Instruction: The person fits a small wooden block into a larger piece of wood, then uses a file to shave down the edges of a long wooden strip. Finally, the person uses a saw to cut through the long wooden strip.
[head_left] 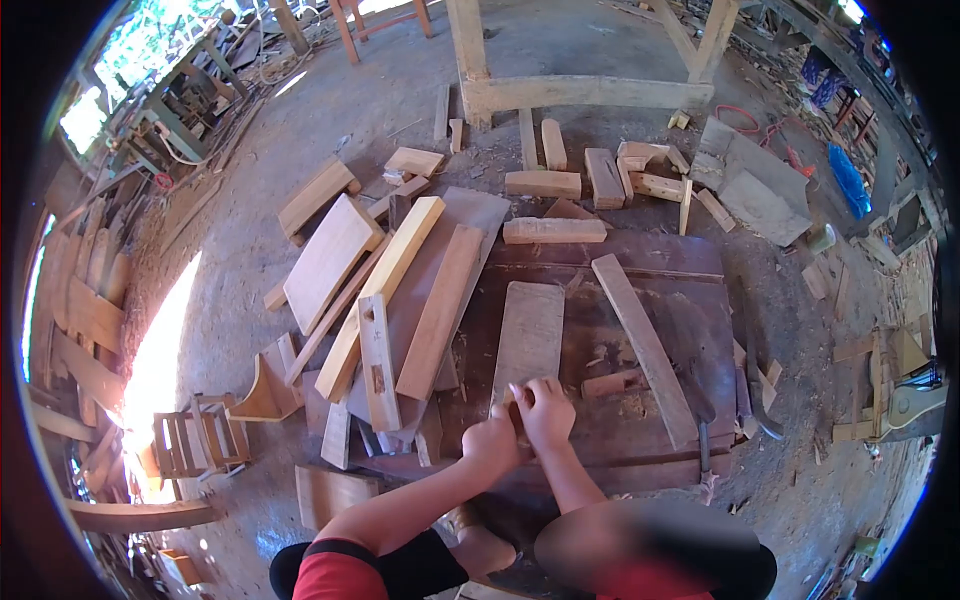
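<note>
My left hand [491, 444] is closed, its fingers curled at the near end of a flat greyish board [531, 325]. Right beside it, my right hand [548, 413] is also closed, slightly farther forward. Between the two hands a small brownish bit shows, mostly covered by the fingers, and I cannot make out what it is. The board lies lengthwise away from me on a dark reddish-brown wooden panel [690, 330]. To the right, a long narrow plank [645, 350] lies at a slant on the panel. A short wood block [612, 384] sits between plank and board.
At the left, several planks are piled, with a mortised piece [378, 362] on top. Loose wood blocks [543, 183] lie beyond the panel, before a wooden frame [590, 94]. A metal tool [704, 450] and a curved blade-like tool [765, 415] are at the right.
</note>
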